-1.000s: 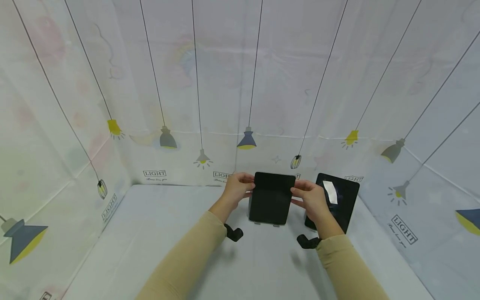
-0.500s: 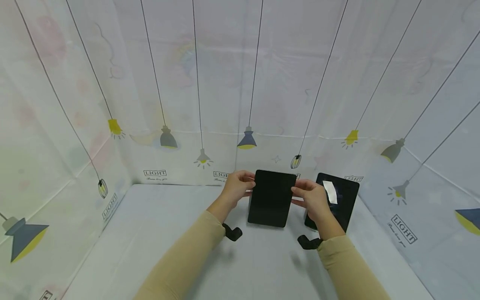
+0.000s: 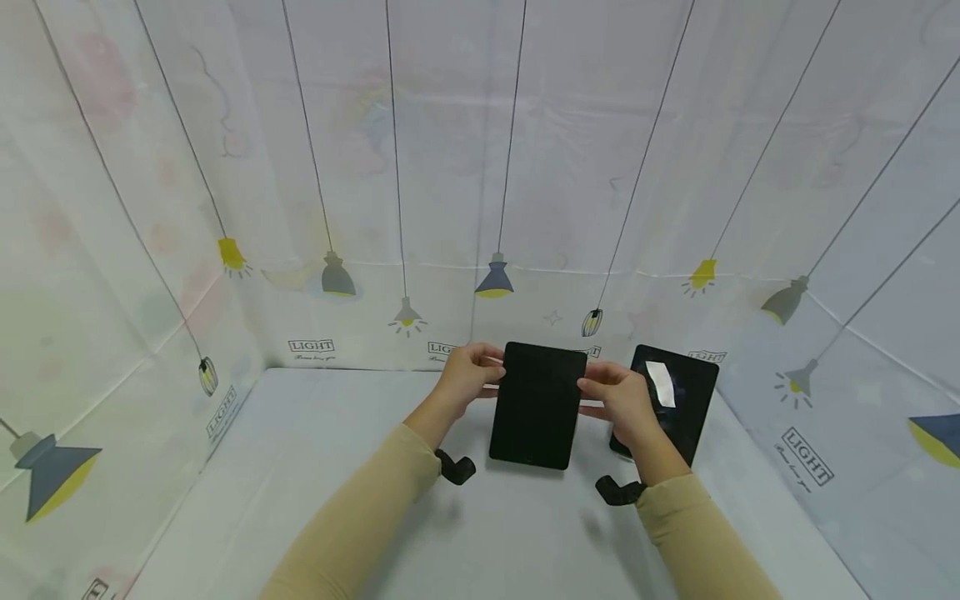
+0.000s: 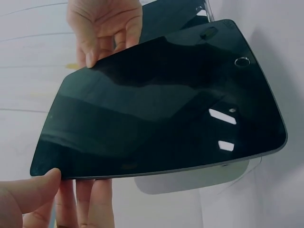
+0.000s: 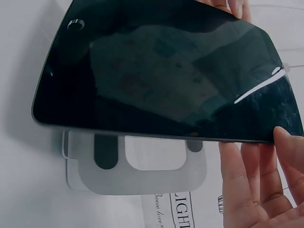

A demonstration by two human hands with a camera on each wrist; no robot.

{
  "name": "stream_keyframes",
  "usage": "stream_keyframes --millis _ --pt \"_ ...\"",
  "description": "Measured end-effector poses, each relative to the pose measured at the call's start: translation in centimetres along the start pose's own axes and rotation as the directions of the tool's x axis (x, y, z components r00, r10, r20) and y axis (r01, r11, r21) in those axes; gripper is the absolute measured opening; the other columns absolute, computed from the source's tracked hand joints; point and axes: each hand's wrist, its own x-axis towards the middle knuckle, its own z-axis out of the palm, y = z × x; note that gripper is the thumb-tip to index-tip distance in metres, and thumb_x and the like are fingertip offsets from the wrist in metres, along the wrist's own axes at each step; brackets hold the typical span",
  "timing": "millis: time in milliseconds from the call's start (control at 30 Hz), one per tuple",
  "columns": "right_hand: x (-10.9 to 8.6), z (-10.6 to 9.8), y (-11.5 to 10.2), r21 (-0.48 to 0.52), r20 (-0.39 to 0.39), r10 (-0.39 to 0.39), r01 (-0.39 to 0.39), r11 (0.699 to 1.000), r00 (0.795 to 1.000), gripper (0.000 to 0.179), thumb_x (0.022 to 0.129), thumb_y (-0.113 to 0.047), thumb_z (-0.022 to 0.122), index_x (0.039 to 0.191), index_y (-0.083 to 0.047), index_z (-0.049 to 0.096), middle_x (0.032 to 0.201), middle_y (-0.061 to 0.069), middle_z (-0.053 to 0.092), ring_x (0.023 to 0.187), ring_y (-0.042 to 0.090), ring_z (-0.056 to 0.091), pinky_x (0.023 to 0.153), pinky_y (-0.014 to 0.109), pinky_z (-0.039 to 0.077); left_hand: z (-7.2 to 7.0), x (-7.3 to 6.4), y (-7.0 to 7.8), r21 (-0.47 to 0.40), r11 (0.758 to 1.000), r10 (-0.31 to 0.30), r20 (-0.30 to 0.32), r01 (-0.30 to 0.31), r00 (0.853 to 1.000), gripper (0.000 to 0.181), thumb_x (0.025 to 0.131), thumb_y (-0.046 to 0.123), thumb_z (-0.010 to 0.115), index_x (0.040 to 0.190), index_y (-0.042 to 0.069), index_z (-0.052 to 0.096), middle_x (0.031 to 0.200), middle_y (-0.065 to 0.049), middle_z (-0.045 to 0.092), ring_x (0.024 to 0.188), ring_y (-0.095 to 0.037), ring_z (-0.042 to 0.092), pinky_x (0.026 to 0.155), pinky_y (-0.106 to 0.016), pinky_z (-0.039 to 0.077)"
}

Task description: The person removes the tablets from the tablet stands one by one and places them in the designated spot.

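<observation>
A black tablet [image 3: 536, 408] with a home button at its lower end is held between both hands, tilted, with its dark screen towards me. My left hand [image 3: 463, 379] pinches its left edge near the top, thumb on the screen side and fingers behind. On the opposite edge, my right hand [image 3: 621, 398] pinches it the same way. Behind the tablet stands a pale grey tablet stand [image 5: 142, 183] with dark pads, seen in the right wrist view. The tablet's lower end sits forward of that stand, apart from it.
To the right, a second dark tablet [image 3: 693, 396] leans back, with a white strip on its screen. A white cloth covers the table [image 3: 337, 433]. A printed curtain [image 3: 420, 208] with hanging lamp drawings rises behind and at both sides.
The tablet has come off the stand's front lips, and its lower end has swung towards me. Both hands keep their pinch, and the tablet has shifted slightly left.
</observation>
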Motion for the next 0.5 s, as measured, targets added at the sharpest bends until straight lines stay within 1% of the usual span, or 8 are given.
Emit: stream_keyframes --millis 167,367,500 --pt "-0.5 0.2 0.1 -0.020 0.011 -0.004 0.004 1.000 1.000 0.031 0.102 -0.015 0.076 0.132 -0.010 0.070 0.106 -0.006 0.072 0.092 0.014 0.076 0.083 0.040 0.070 -0.4 -0.3 -0.2 0.018 1.000 -0.017 0.012 0.017 1.000 0.025 0.101 0.005 0.073 0.124 0.013 0.075 0.112 -0.009 0.072 0.093 -0.020 0.077 0.082 -0.039 0.070" --pt "-1.0 0.5 0.9 -0.038 0.017 -0.016 0.016 0.999 1.000 0.030 0.101 -0.012 0.076 0.130 -0.007 0.069 0.103 -0.005 0.070 0.090 0.016 0.074 0.080 0.040 0.070 -0.7 -1.1 -0.6 0.013 0.999 -0.038 0.022 0.038 0.999 0.023 0.100 0.003 0.073 0.122 0.010 0.075 0.113 -0.012 0.073 0.091 -0.019 0.078 0.084 -0.044 0.069" --pt "-1.1 0.7 1.7 -0.040 0.026 -0.019 0.021 0.999 0.999 0.027 0.102 -0.011 0.075 0.128 -0.007 0.070 0.102 -0.003 0.070 0.090 0.017 0.074 0.079 0.040 0.070 -0.8 -1.4 -1.2 0.009 0.999 -0.049 0.022 0.049 0.999 0.022 0.099 0.002 0.073 0.120 0.010 0.075 0.109 -0.011 0.074 0.089 -0.019 0.079 0.080 -0.042 0.070"
